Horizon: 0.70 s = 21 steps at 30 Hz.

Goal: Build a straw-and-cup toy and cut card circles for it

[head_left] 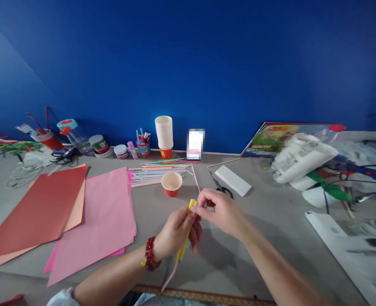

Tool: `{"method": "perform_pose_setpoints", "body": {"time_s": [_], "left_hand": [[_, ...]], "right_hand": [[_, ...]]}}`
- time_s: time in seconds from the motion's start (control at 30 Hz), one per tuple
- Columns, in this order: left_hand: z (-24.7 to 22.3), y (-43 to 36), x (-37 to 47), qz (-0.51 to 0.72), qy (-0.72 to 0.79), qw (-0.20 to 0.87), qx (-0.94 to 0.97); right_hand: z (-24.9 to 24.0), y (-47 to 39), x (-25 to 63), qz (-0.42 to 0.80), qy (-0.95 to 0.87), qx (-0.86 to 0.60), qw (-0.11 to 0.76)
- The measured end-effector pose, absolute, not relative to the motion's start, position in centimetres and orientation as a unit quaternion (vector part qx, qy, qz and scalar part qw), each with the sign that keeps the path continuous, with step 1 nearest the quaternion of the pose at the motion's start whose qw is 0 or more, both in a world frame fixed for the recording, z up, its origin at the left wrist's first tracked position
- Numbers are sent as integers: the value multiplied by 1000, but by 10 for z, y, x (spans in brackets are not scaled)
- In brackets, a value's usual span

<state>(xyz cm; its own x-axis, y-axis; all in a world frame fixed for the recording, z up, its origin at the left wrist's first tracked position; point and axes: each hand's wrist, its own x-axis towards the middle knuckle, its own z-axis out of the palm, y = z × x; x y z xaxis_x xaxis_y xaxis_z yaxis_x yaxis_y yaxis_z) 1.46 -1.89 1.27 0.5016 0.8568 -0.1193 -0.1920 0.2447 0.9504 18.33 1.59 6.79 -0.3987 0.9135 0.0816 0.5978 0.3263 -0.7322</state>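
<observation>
Near the table's front middle, my left hand [179, 229] is closed around yellow strips [184, 247], whose folded top sticks up above the fingers. A pale pinkish strip [172, 274] hangs below the same hand towards the table edge. My right hand [218, 208] pinches at the top of the yellow strips, its thumb and forefinger close to my left fingertips. Just beyond the hands a red and white paper cup [172, 185] stands upright. Black-handled scissors [221, 187] lie past my right hand, beside a folded white paper piece [233, 180].
Red-brown paper [41, 212] and pink paper [98, 212] cover the left side. Thin coloured sticks [156, 175] lie behind the cup. Stacked cups [164, 134] and a blurred bright screen [195, 144] stand by the wall. Plastic-wrapped items [303, 157] crowd the right.
</observation>
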Motion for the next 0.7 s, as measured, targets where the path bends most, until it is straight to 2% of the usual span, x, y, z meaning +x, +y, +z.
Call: {"method": "perform_pose_setpoints", "body": {"time_s": [0.47, 0.7], "left_hand": [[10, -18, 14, 400, 352, 694, 484], [8, -19, 15, 392, 343, 692, 500]], "right_hand": [[74, 10, 183, 303, -771, -501, 251], [72, 10, 180, 333, -776, -459, 277]]}}
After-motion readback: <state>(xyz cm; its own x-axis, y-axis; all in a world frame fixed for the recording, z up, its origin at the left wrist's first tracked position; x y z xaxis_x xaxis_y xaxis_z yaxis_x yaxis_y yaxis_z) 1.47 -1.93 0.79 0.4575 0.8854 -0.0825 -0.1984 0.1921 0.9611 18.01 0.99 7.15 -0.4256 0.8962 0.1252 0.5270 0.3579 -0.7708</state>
